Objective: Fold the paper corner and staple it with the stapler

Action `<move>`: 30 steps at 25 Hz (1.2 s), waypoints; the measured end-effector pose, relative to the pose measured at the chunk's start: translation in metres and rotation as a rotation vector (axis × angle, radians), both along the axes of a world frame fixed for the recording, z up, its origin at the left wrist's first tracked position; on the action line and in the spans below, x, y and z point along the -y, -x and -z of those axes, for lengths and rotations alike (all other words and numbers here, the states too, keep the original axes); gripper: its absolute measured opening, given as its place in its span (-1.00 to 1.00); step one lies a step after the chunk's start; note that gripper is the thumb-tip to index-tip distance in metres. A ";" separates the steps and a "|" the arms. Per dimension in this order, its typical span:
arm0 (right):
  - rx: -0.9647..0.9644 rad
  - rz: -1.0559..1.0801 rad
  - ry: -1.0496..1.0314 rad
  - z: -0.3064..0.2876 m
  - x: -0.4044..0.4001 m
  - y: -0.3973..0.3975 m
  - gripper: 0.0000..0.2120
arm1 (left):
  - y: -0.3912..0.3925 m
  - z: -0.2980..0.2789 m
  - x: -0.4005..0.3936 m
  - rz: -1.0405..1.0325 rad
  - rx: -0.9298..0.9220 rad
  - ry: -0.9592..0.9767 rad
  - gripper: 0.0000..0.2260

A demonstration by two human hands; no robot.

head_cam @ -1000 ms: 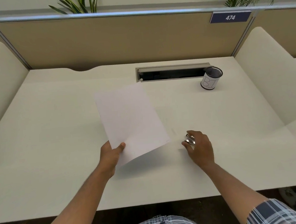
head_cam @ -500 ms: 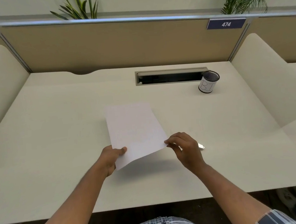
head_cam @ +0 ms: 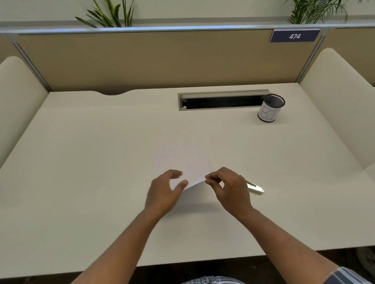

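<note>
Desk 474's top (head_cam: 70,176) now has the paper (head_cam: 181,160) nearly flat; your left hand (head_cam: 164,194) just released it, right hand (head_cam: 230,188) pinches 1 corner (pen (head_cam: 255,187) dropped behind).

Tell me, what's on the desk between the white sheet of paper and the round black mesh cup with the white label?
Nothing: in the head view, only bare cream desk lies between the white sheet of paper and the mesh cup.

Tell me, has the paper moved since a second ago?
Yes. The paper has come down toward the desk and slid right, its far edge now further from the cable slot.
</note>
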State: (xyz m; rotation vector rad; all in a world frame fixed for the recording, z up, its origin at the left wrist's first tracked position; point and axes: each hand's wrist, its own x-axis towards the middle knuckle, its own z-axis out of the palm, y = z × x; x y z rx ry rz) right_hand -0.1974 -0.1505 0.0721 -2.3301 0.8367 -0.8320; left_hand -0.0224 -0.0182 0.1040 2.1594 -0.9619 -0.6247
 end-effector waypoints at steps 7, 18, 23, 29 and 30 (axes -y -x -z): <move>-0.014 -0.012 -0.131 -0.017 -0.006 -0.012 -0.94 | 0.026 -0.006 0.014 0.087 0.110 0.171 -0.90; 0.170 -0.045 -0.633 -0.044 -0.005 -0.020 -0.91 | 0.009 -0.029 0.021 0.101 0.021 0.322 -0.92; 0.200 -0.074 -0.719 -0.048 -0.006 -0.023 -0.89 | 0.007 -0.034 0.023 0.070 0.084 0.333 -0.91; 0.267 -0.094 -0.795 -0.049 -0.006 -0.026 -0.89 | 0.005 -0.035 0.026 0.129 0.173 0.300 -0.94; 0.274 -0.098 -0.808 -0.048 -0.004 -0.026 -0.90 | 0.004 -0.035 0.027 0.126 0.154 0.298 -0.93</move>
